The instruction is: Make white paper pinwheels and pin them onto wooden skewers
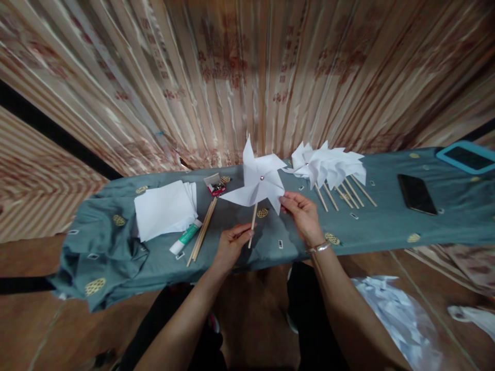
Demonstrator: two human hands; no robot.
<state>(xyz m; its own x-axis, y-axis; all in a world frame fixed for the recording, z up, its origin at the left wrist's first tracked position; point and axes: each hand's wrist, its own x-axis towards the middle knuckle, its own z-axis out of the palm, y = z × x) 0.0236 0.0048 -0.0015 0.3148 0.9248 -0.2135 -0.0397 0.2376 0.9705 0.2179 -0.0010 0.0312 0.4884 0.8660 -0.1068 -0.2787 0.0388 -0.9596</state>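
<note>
A white paper pinwheel (253,180) on a wooden stick is held up over the table's middle, a shiny pin at its centre. My left hand (233,244) pinches the lower part of the stick. The fingers of my right hand (302,214) are closed on the pinwheel's lower right blade. Several similar pinwheels (334,162) lie overlapped to the right, sticks toward me. Left of my hands are loose wooden sticks (203,234), a small open box of pins (215,185), a glue stick (186,237) and a stack of white paper sheets (164,208).
A green-grey cloth (371,221) covers the narrow table. On its right lie a black phone (416,194) and a blue-framed tablet (467,156). Pleated curtains (232,77) hang along the back edge. A clear plastic bag (398,314) of white paper pieces sits on the floor at right.
</note>
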